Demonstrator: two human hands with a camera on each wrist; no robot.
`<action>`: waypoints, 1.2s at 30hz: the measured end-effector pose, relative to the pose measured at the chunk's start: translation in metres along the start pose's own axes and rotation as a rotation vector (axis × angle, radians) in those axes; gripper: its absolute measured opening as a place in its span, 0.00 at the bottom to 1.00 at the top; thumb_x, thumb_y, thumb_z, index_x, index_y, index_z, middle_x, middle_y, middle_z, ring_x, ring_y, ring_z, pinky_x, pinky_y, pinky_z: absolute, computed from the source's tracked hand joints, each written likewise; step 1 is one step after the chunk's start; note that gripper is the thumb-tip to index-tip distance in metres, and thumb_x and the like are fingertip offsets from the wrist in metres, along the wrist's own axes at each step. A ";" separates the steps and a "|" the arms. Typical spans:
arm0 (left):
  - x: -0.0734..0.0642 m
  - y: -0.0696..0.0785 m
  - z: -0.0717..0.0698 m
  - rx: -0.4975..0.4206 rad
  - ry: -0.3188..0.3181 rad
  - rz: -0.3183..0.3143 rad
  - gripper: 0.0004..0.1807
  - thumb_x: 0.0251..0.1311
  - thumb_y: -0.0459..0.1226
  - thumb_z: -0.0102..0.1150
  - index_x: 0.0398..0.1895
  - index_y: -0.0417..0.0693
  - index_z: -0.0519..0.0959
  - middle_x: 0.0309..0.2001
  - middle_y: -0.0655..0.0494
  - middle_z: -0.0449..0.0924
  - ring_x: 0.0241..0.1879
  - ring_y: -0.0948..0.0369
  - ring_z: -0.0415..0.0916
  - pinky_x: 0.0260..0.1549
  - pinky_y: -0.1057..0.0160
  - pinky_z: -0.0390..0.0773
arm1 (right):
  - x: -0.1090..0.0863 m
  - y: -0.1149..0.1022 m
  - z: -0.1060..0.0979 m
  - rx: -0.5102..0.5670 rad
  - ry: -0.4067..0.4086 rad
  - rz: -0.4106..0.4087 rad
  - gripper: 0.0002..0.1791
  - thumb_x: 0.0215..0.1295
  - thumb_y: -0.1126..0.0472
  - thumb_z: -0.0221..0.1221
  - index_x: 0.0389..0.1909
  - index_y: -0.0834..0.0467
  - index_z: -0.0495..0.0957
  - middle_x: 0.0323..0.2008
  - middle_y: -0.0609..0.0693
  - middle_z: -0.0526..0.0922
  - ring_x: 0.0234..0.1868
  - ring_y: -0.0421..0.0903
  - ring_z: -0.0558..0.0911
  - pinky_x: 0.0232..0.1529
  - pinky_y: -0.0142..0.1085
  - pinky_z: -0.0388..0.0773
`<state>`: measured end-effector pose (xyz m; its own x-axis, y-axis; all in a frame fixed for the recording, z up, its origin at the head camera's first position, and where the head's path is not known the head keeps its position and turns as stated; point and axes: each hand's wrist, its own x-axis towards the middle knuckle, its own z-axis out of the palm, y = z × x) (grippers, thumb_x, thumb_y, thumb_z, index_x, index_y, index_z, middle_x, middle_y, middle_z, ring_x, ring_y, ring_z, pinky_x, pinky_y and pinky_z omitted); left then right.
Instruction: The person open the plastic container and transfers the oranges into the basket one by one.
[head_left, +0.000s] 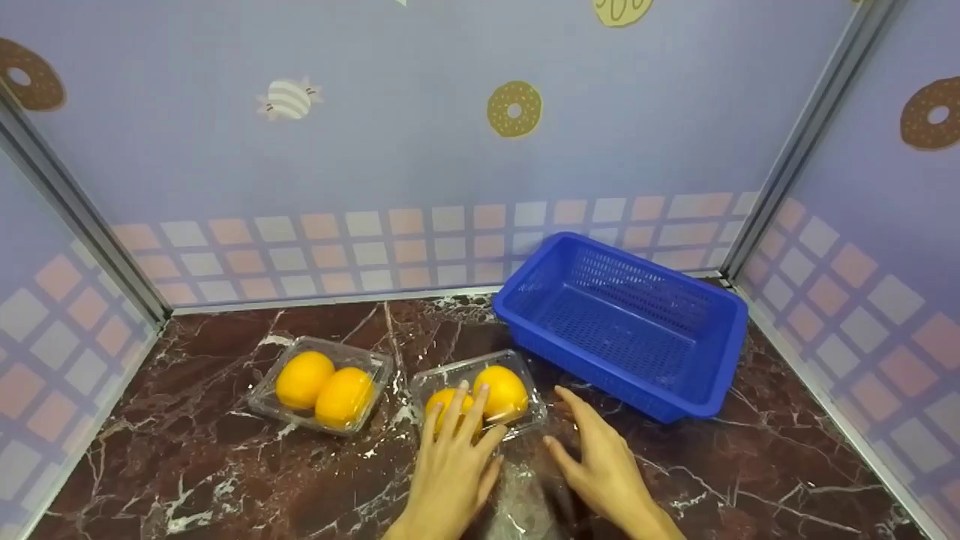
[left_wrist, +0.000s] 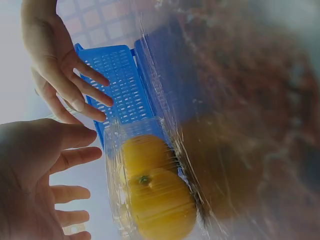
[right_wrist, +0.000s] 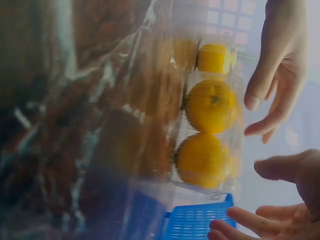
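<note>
Two oranges [head_left: 501,394] lie in a clear plastic box [head_left: 480,363] at the middle of the counter. My left hand [head_left: 451,469] reaches over this box from the near side, fingers spread and covering part of the left orange in the head view. To the right of the box, my right hand [head_left: 606,463] is held with loosely extended fingers, palm turned toward it. Nothing is gripped by either hand. In the left wrist view, both hands stand above the box's lid [left_wrist: 116,175], and the right wrist view shows a gap between fingers and lid.
A second clear box [head_left: 259,396] with two oranges sits to the left. At the back right stands a blue perforated basket [head_left: 622,337], angled close to the wall. Patterned panels [head_left: 420,150] enclose the dark marbled counter [head_left: 300,480] at the back and sides.
</note>
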<state>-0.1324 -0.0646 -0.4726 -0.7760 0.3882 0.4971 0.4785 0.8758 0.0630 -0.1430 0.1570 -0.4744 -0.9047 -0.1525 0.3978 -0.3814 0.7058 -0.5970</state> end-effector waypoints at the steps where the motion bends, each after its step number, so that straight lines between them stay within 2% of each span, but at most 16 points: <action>1: 0.002 0.001 0.001 0.003 0.009 0.005 0.19 0.59 0.47 0.75 0.54 0.60 0.87 0.77 0.44 0.69 0.77 0.42 0.64 0.72 0.34 0.66 | 0.002 0.003 0.001 0.038 0.003 0.016 0.35 0.65 0.66 0.71 0.73 0.57 0.72 0.60 0.57 0.85 0.57 0.56 0.87 0.56 0.53 0.85; 4: 0.006 0.003 0.004 0.002 0.017 0.013 0.17 0.58 0.46 0.75 0.51 0.60 0.88 0.76 0.44 0.70 0.76 0.42 0.65 0.71 0.37 0.68 | 0.007 0.009 0.005 0.152 -0.007 0.067 0.30 0.66 0.69 0.69 0.68 0.60 0.75 0.55 0.57 0.87 0.54 0.56 0.88 0.54 0.51 0.86; 7: 0.008 0.005 0.007 0.004 0.026 0.020 0.15 0.59 0.46 0.75 0.49 0.58 0.89 0.75 0.43 0.72 0.76 0.43 0.66 0.70 0.39 0.70 | 0.009 0.014 0.008 0.249 -0.035 0.148 0.24 0.69 0.69 0.67 0.64 0.61 0.77 0.56 0.59 0.86 0.55 0.57 0.87 0.59 0.54 0.84; 10: 0.009 0.006 0.010 0.013 0.045 0.027 0.13 0.59 0.45 0.75 0.47 0.56 0.89 0.74 0.43 0.73 0.75 0.43 0.67 0.70 0.40 0.71 | 0.009 0.016 0.011 0.373 -0.087 0.238 0.20 0.71 0.67 0.65 0.62 0.64 0.78 0.57 0.61 0.85 0.54 0.57 0.87 0.58 0.51 0.85; 12: 0.010 0.006 0.011 0.024 0.058 0.028 0.12 0.60 0.45 0.75 0.45 0.56 0.89 0.73 0.43 0.74 0.75 0.44 0.68 0.69 0.40 0.72 | 0.009 0.016 0.014 0.460 -0.127 0.288 0.19 0.73 0.67 0.63 0.61 0.66 0.77 0.56 0.63 0.85 0.52 0.56 0.88 0.53 0.48 0.87; 14: 0.011 0.006 0.013 0.030 0.056 0.023 0.11 0.60 0.45 0.75 0.45 0.56 0.89 0.72 0.43 0.75 0.74 0.44 0.68 0.69 0.40 0.72 | 0.009 0.016 0.017 0.570 -0.177 0.338 0.18 0.75 0.66 0.61 0.61 0.69 0.76 0.53 0.65 0.84 0.47 0.55 0.89 0.43 0.44 0.90; 18: 0.017 0.005 0.016 0.048 0.052 0.021 0.10 0.59 0.44 0.75 0.44 0.57 0.89 0.70 0.44 0.78 0.73 0.45 0.69 0.68 0.41 0.72 | 0.010 0.018 0.021 0.703 -0.240 0.434 0.17 0.78 0.65 0.58 0.59 0.73 0.74 0.47 0.65 0.85 0.42 0.53 0.88 0.34 0.42 0.90; 22: 0.022 0.005 0.021 0.036 0.060 0.019 0.10 0.57 0.42 0.76 0.41 0.57 0.88 0.67 0.45 0.80 0.72 0.45 0.71 0.68 0.42 0.73 | 0.011 0.019 0.025 0.749 -0.259 0.497 0.15 0.79 0.63 0.57 0.56 0.71 0.75 0.43 0.61 0.86 0.38 0.48 0.88 0.30 0.37 0.88; 28: 0.025 0.004 0.024 -0.029 0.037 -0.015 0.12 0.55 0.39 0.77 0.42 0.56 0.88 0.66 0.44 0.80 0.71 0.43 0.72 0.69 0.39 0.72 | 0.013 0.019 0.030 0.782 -0.269 0.523 0.14 0.79 0.62 0.58 0.54 0.69 0.76 0.39 0.57 0.86 0.35 0.46 0.87 0.28 0.34 0.85; 31: 0.026 0.005 0.023 -0.051 0.027 -0.025 0.13 0.56 0.37 0.77 0.44 0.55 0.88 0.65 0.44 0.81 0.70 0.42 0.73 0.69 0.39 0.73 | 0.014 0.019 0.031 0.823 -0.266 0.550 0.13 0.79 0.61 0.57 0.53 0.68 0.76 0.41 0.56 0.86 0.36 0.45 0.87 0.30 0.33 0.85; 36: 0.028 0.008 0.022 -0.052 0.024 -0.014 0.14 0.56 0.36 0.77 0.46 0.53 0.88 0.59 0.46 0.84 0.62 0.43 0.80 0.65 0.42 0.79 | 0.014 0.019 0.031 0.947 -0.258 0.616 0.11 0.80 0.61 0.56 0.52 0.65 0.76 0.46 0.56 0.86 0.39 0.45 0.86 0.36 0.35 0.85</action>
<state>-0.1591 -0.0410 -0.4771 -0.7730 0.3688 0.5162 0.4892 0.8646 0.1148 -0.1685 0.1472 -0.5019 -0.9569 -0.1767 -0.2303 0.2463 -0.0744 -0.9663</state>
